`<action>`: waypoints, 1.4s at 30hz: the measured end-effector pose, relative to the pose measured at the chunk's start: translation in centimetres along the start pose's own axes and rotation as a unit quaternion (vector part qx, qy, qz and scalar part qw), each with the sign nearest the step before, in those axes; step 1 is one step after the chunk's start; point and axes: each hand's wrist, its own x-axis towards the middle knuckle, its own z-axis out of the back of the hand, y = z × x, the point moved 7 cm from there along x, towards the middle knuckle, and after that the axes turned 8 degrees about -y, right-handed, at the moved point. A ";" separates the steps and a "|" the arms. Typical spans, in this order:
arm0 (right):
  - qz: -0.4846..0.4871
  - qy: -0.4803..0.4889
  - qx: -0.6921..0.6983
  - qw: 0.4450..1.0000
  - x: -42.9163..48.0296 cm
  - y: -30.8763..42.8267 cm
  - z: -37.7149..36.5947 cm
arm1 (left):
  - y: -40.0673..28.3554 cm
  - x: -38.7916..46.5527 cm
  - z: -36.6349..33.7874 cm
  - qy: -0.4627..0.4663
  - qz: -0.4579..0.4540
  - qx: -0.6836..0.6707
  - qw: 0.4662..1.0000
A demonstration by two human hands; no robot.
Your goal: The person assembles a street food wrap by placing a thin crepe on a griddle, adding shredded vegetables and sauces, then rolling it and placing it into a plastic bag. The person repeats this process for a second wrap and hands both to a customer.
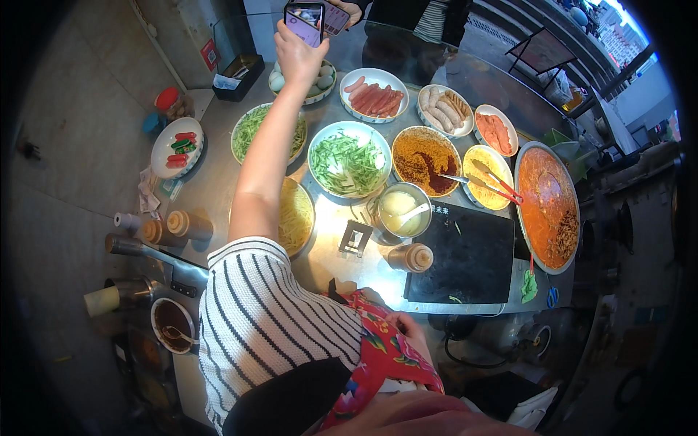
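My left arm reaches across the steel counter, and my left hand (300,57) grips a smartphone (306,24) with a lit screen. Behind it is a second phone (334,19), held by another person's hand (353,8). Low at my front, my right hand (406,325) rests by my red floral apron (376,332); its fingers are partly hidden. Beneath the left forearm lie a bowl of shredded cucumber (256,131), a bowl of eggs (324,82) and a bowl of pale yellow shreds (294,218). A bowl of green shreds (349,161) sits to their right.
Sausages (376,101), a crumbly brown topping (420,150), tongs (496,180) on a shredded-food bowl and a large red stew tray (540,191) line the right. Nearer stand a black griddle (463,256), a metal pot with spoon (401,212) and a squeeze bottle (411,258). A knife (174,267) lies left.
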 end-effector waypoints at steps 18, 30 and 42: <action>0.089 0.080 -0.025 0.992 0.5 1.3 0.2 | -6.0 -18.7 11.6 0.276 0.056 -0.080 0.956; 0.136 0.160 -0.101 0.972 -2.5 0.8 0.9 | -5.6 -36.4 16.2 0.302 0.111 -0.060 0.945; 0.178 0.180 -0.078 0.964 -3.7 -1.0 1.6 | 1.4 -38.6 14.9 0.333 0.322 -0.247 0.851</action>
